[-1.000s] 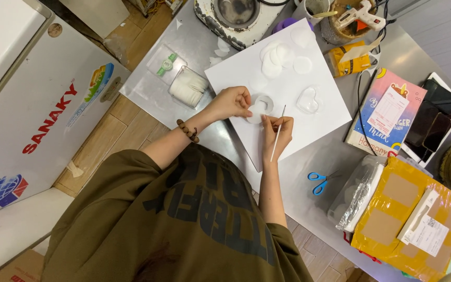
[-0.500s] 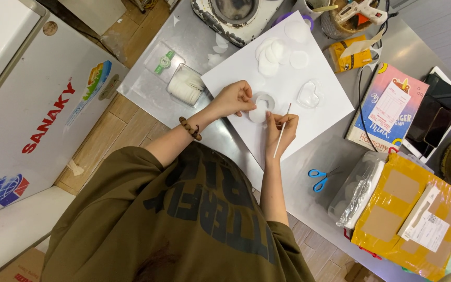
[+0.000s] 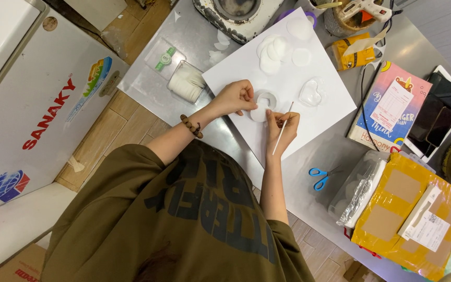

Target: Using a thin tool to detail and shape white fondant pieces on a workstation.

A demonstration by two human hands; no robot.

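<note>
Observed at the grey metal counter [image 3: 309, 172]: the person works on a large white sheet [image 3: 309, 112] laid near the counter's middle. The left hand [image 3: 234, 97] rests fingers curled on a small white ring-shaped disc [image 3: 265, 99], pinning it near the sheet's near edge. The right hand [image 3: 283, 128] pinches a thin pale stick [image 3: 283, 128] between thumb and fingers, its upper end tilted away just beside the disc. Assessment: the stick work calls for a steady disc, so the left fingers should press flat at the rim, clear of the centre hole; short, light strokes would suit, wrist braced on the sheet. Nearby: a clear heart-shaped mould [image 3: 310, 92] to the right, stacked white round pads [image 3: 271, 49] toward the far edge, blue-handled scissors [image 3: 319, 176] off the sheet.
</note>
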